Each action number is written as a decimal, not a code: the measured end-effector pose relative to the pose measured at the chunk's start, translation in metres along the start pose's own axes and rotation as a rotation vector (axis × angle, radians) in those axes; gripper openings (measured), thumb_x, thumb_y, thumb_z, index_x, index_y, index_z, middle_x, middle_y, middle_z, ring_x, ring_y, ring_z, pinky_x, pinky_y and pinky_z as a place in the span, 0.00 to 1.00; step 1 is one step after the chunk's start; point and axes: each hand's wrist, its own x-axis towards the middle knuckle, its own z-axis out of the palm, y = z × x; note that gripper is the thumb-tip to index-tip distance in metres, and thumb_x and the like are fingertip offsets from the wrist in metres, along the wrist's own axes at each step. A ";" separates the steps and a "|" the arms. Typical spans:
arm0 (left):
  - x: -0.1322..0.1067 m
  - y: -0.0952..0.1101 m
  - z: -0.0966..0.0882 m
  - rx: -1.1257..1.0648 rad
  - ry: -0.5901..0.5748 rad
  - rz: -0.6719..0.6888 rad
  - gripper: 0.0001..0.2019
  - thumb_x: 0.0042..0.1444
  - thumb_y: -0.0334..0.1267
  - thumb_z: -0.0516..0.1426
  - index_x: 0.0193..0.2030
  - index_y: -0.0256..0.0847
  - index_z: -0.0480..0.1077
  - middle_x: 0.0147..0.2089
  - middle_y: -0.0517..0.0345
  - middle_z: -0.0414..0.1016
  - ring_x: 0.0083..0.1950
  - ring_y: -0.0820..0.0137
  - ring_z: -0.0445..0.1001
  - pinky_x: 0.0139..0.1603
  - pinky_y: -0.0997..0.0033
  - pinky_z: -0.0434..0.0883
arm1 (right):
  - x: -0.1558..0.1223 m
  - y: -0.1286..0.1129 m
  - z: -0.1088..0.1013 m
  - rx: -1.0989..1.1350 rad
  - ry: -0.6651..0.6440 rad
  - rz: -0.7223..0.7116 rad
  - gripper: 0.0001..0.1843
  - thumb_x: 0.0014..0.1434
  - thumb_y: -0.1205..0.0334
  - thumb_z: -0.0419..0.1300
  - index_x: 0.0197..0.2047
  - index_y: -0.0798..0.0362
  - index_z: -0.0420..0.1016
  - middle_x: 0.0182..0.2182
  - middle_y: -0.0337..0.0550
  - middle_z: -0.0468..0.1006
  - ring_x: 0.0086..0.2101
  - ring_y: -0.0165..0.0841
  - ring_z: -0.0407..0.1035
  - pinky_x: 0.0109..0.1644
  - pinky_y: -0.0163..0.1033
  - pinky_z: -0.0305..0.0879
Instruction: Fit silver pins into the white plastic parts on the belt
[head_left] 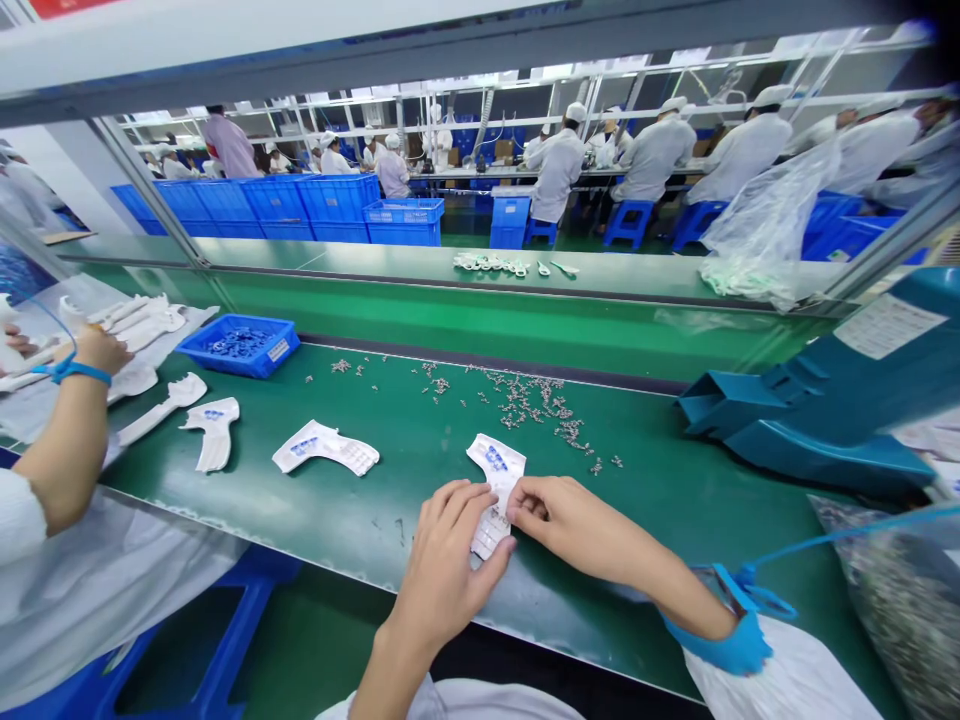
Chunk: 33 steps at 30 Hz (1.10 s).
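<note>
Here's the left hand (pixel 442 555), half open, fingers laid over the lower part of a white shell (pixel 499 462), thumb by its near end; the right hand (pixel 570 520) has its fingertips drawn together at the shell's right edge, and whether anything sits between them I can't tell. Now the lettering: far left of the shell, a blue tray (pixel 262 366) wears a white label (pixel 278 350), too small to read; far right of it, a teal plastic unit (pixel 817 410) carries a bigger sheet (pixel 889 325), its print blurred. The surface (pixel 420 450) has its front edge near the shell, metal bits (pixel 532 400) scatter beyond it, and bare green opens leftward to a neighbouring shell (pixel 326 447).
</note>
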 end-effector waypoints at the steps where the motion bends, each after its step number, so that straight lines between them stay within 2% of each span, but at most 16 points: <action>1: 0.000 0.000 0.001 0.013 -0.024 -0.004 0.19 0.61 0.36 0.59 0.59 0.45 0.67 0.60 0.51 0.72 0.64 0.56 0.65 0.61 0.52 0.68 | 0.001 0.000 0.000 -0.038 -0.001 0.004 0.11 0.64 0.58 0.55 0.33 0.52 0.75 0.28 0.41 0.78 0.29 0.33 0.69 0.31 0.35 0.59; 5: -0.001 0.000 0.002 0.035 -0.077 -0.031 0.19 0.61 0.37 0.60 0.59 0.45 0.67 0.61 0.52 0.72 0.64 0.56 0.65 0.61 0.49 0.67 | 0.005 -0.004 -0.001 -0.099 -0.026 0.007 0.11 0.64 0.60 0.54 0.33 0.51 0.74 0.27 0.40 0.78 0.27 0.33 0.67 0.30 0.35 0.56; 18: 0.001 0.001 0.003 0.024 -0.085 -0.047 0.19 0.61 0.37 0.60 0.58 0.46 0.67 0.61 0.53 0.72 0.63 0.56 0.66 0.61 0.50 0.66 | 0.007 -0.006 -0.004 -0.151 -0.070 -0.044 0.11 0.63 0.64 0.52 0.29 0.50 0.69 0.25 0.38 0.75 0.26 0.31 0.63 0.29 0.35 0.52; 25: 0.001 0.001 0.003 0.021 -0.082 -0.047 0.18 0.60 0.36 0.61 0.57 0.45 0.67 0.61 0.53 0.72 0.62 0.56 0.66 0.61 0.50 0.66 | 0.009 -0.013 -0.002 -0.303 -0.061 0.065 0.09 0.60 0.67 0.53 0.28 0.50 0.68 0.27 0.40 0.77 0.28 0.32 0.68 0.29 0.35 0.50; 29: 0.001 0.002 0.002 0.019 -0.086 -0.050 0.18 0.60 0.37 0.62 0.56 0.45 0.67 0.61 0.54 0.72 0.62 0.56 0.66 0.61 0.50 0.66 | 0.013 -0.008 -0.001 -0.312 -0.057 0.108 0.03 0.59 0.64 0.55 0.35 0.49 0.70 0.31 0.42 0.78 0.30 0.35 0.71 0.30 0.35 0.52; 33: 0.002 0.002 0.003 0.020 -0.087 -0.043 0.19 0.60 0.37 0.62 0.57 0.45 0.67 0.60 0.53 0.72 0.61 0.57 0.67 0.61 0.51 0.66 | 0.022 0.002 0.000 -0.280 -0.078 0.079 0.05 0.58 0.66 0.56 0.40 0.49 0.67 0.33 0.42 0.79 0.34 0.36 0.72 0.33 0.36 0.55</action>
